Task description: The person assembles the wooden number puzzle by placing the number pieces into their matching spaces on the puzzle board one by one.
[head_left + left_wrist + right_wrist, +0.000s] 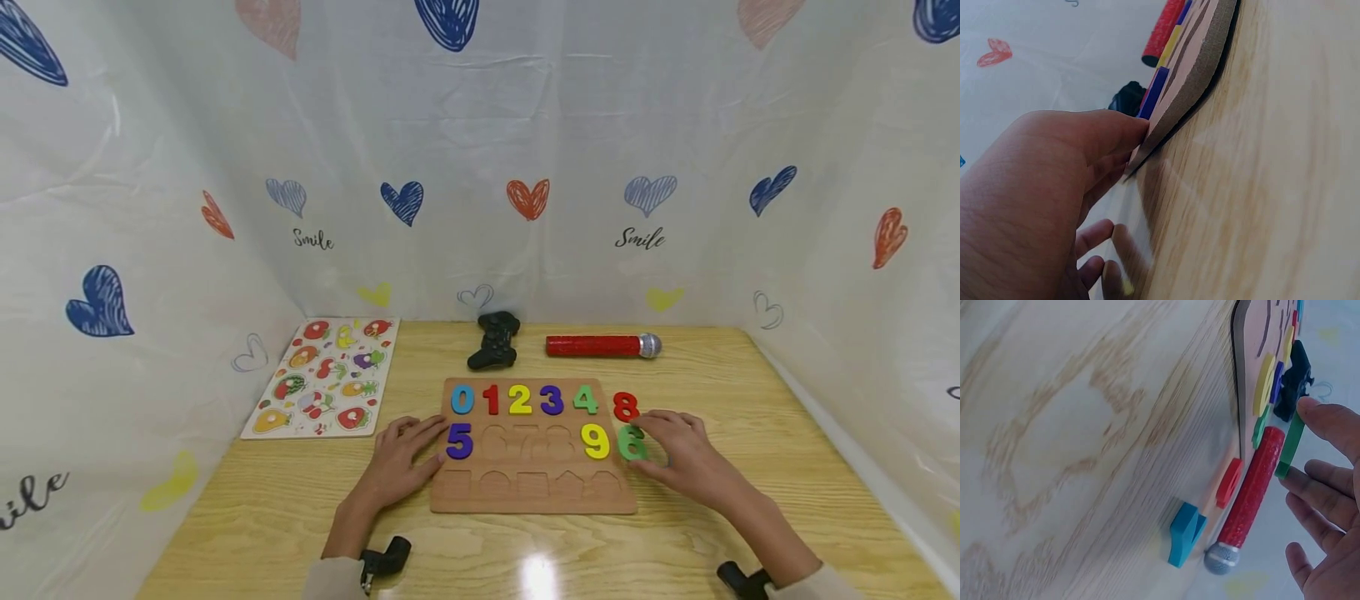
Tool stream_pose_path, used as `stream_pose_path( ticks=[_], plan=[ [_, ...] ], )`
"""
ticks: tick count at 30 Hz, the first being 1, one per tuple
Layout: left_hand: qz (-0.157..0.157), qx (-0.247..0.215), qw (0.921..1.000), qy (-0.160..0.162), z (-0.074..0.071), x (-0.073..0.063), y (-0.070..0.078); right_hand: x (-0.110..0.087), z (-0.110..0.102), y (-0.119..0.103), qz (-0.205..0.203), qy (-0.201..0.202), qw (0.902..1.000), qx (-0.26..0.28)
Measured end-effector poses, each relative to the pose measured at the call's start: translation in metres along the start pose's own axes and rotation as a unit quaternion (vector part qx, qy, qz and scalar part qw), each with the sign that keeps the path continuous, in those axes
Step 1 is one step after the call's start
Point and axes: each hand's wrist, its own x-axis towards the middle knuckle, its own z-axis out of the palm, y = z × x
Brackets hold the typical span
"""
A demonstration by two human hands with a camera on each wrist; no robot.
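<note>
A wooden number board (532, 503) lies on the table between the hands. My left hand (405, 458) rests at its left edge, thumb and fingertips touching the side near the purple 5 (464, 450). My right hand (690, 457) pinches a green number 6 (1292, 445) between thumb and finger, just off the board's right edge beside the yellow 9 (602, 443). Behind the fingertips is a red 8 (626, 407). A blue piece (1179, 540) lies near that 8 in the right wrist view; in the head view my right hand hides it. Recesses between 5 and 9 show bare wood.
Numbers 0 to 4 fill the board's top row; its bottom row has shaped recesses. Behind the board lie a black game controller (497, 340) and a red microphone (592, 346). A fruit-picture board (258, 432) lies at the back left. A heart-printed sheet (465, 125) encloses the table.
</note>
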Motion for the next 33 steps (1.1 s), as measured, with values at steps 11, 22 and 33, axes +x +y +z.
stream_pose_path(
  ticks=[11, 22, 33],
  plan=[
    [-0.001, -0.006, 1.0000, -0.008, -0.003, 0.000, 0.002, 0.008, 0.006, -0.010, -0.005, -0.008, 1.0000, 0.003],
    [0.003, -0.002, 1.0000, -0.007, -0.001, 0.000, 0.000, 0.016, 0.015, -0.017, -0.022, -0.001, 0.9997, 0.009],
    [0.008, 0.004, 1.0000, -0.002, -0.001, 0.000, -0.001, 0.023, 0.021, -0.023, -0.038, 0.001, 0.9991, 0.016]
  ],
)
